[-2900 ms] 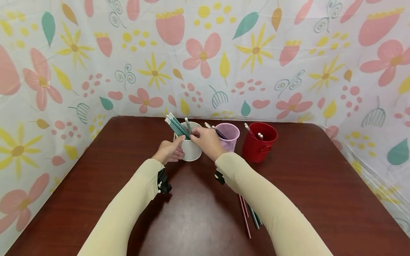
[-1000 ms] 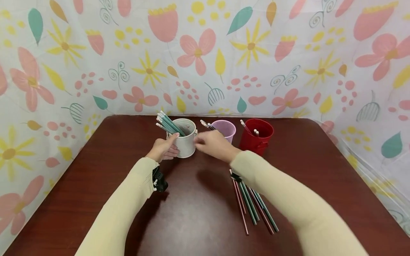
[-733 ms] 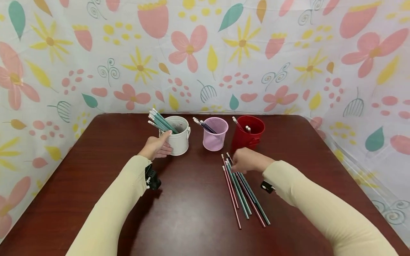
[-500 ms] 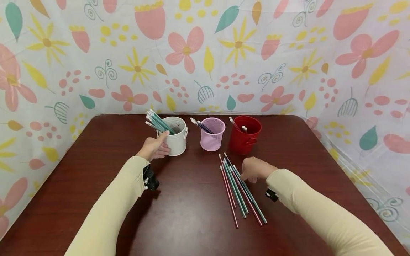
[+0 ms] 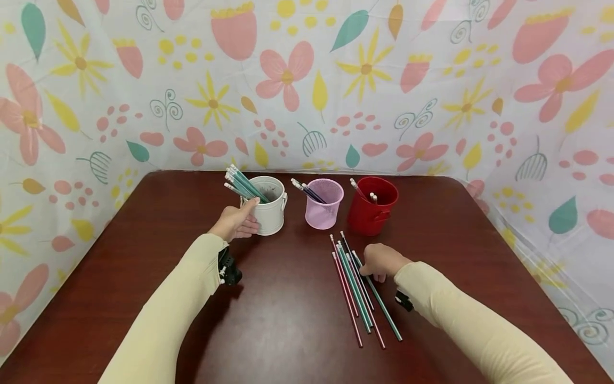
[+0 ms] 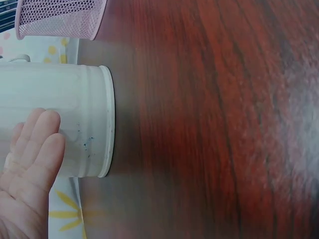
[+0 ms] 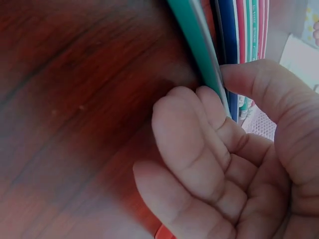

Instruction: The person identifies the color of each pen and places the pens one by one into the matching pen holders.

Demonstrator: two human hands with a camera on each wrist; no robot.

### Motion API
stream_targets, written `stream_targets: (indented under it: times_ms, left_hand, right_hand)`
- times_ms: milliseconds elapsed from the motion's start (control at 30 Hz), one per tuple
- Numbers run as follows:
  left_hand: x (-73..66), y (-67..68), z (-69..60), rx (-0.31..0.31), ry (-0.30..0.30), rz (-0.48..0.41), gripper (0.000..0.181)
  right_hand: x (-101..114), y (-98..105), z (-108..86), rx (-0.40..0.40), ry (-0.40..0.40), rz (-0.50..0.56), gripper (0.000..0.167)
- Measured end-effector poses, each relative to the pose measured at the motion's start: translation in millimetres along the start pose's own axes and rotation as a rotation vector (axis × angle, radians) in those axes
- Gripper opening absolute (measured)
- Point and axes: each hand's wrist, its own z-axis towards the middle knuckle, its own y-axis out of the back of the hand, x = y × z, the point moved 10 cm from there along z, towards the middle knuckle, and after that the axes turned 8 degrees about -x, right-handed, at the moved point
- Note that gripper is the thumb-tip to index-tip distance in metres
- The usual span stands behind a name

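My left hand (image 5: 236, 220) rests against the left side of a white bucket (image 5: 271, 218), thumb at the rim. In the left wrist view its fingers (image 6: 42, 142) lie nearly straight along the bucket wall. Several green pencils (image 5: 243, 184) lean in that bucket, eraser ends up. At the right, my right hand (image 5: 382, 261) pinches a green pencil (image 5: 387, 312) near its eraser end, thumb on one side and index finger on the other in the right wrist view. The pencil lies at the right edge of a loose group of red, green and dark blue pencils (image 5: 349, 290) on the table.
A pink mesh cup (image 5: 322, 216) with dark blue pencils (image 5: 312, 192) stands right of the white bucket. Beside it is a red bucket (image 5: 368, 218) holding several pencils. A floral cloth (image 5: 307, 80) hangs behind the brown table (image 5: 278, 320).
My right hand has left the white bucket, where it held a green pencil, and come right and nearer to the table pencils, now pinching another. My left hand stays at the bucket.
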Motion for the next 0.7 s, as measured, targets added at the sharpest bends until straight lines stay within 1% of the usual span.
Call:
stream_targets:
  times_ms: [200, 367, 500, 700]
  left_hand:
    - [0.4, -4.7, 1.0, -0.008, 0.015, -0.046, 0.058]
    - [1.4, -2.5, -0.4, -0.02, 0.018, -0.047, 0.057]
    - [0.8, -2.2, -0.4, -0.012, 0.017, -0.045, 0.06]
    - [3.9, -1.9, 1.1, -0.006, 0.031, -0.034, 0.062]
  right_hand:
    - [2, 2, 1.2, 0.012, 0.015, 0.018, 0.026]
    - [5, 2, 5.5, 0.01, 0.004, 0.043, 0.027]
    - [4, 2, 8.6, 0.005, -0.011, 0.048, 0.027]
    - [4, 5, 11.4, -0.016, 0.023, 0.075, 0.027]
